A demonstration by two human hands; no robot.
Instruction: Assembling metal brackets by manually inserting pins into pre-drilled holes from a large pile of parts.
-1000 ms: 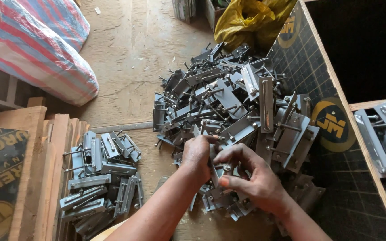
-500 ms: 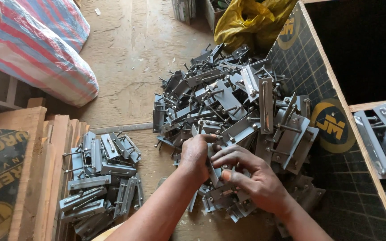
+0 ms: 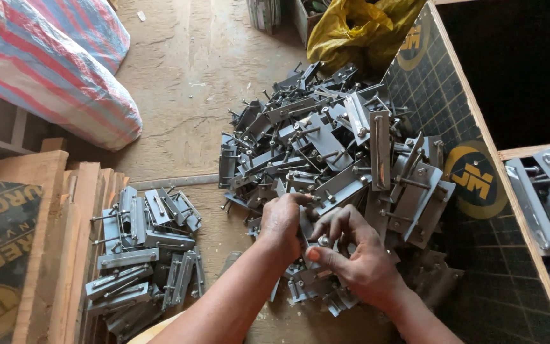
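While both hands meet at the near edge of the big clamp pile (image 3: 332, 159), I hold one grey metal bracket (image 3: 313, 245) between them. L hand (image 3: 281, 223) is closed round its left side, knuckles up; R hand (image 3: 358, 261) pinches the bolt end, thumb on top, fingers curled narrow. Bracket sits directly between the palms, long axis approx. toward and away from me, though mostly hidden; both hands equally near. Pile spreads ahead and to the R of the hands. Smaller sorted stack (image 3: 144, 255) lies well to the L, beside wood planks (image 3: 65, 223). Labels: dark gridded board (image 3: 472, 210) to the R carries round yellow emblems; yellow bag (image 3: 358, 28) far ahead; red-blue striped sack (image 3: 52, 70) far L.
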